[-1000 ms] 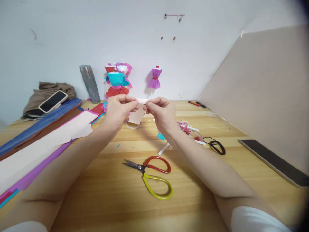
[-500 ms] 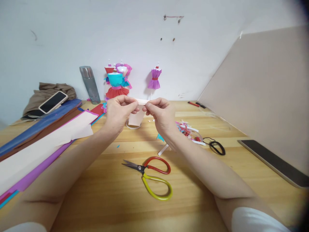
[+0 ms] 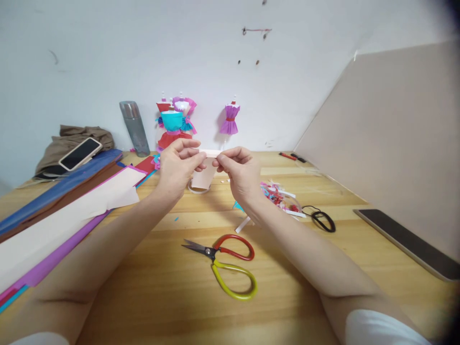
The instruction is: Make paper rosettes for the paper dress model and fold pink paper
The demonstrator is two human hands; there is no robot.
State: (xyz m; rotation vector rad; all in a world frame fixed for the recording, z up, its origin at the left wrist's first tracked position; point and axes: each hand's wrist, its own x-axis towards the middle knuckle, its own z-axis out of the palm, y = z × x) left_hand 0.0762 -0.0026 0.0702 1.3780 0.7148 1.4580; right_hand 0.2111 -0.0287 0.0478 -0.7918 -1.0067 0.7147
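Note:
Between my two hands hangs a small piece of pale pink paper (image 3: pixel 204 175), its top edge folded over into a narrow band. My left hand (image 3: pixel 179 165) pinches the band's left end between thumb and fingers. At the right end, my right hand (image 3: pixel 239 167) grips it the same way. Behind the paper's lower edge, a white ring (image 3: pixel 199 191) on the table is partly hidden. Scissors (image 3: pixel 212 252) with one red and one yellow handle lie nearer to me, blades slightly apart and pointing left.
Mini dress forms in paper dresses (image 3: pixel 171 122) and a purple one (image 3: pixel 230 120) stand by the wall. Coloured paper sheets (image 3: pixel 72 211), a phone (image 3: pixel 81 153) and a bottle (image 3: pixel 134 128) are left. Paper scraps (image 3: pixel 276 194), a black cord (image 3: pixel 323 221) and a tablet (image 3: pixel 406 242) lie right.
The left index finger has lifted off the folded band a little, leaving more of it showing. Both hands stay in nearly the same place; the view has tilted slightly.

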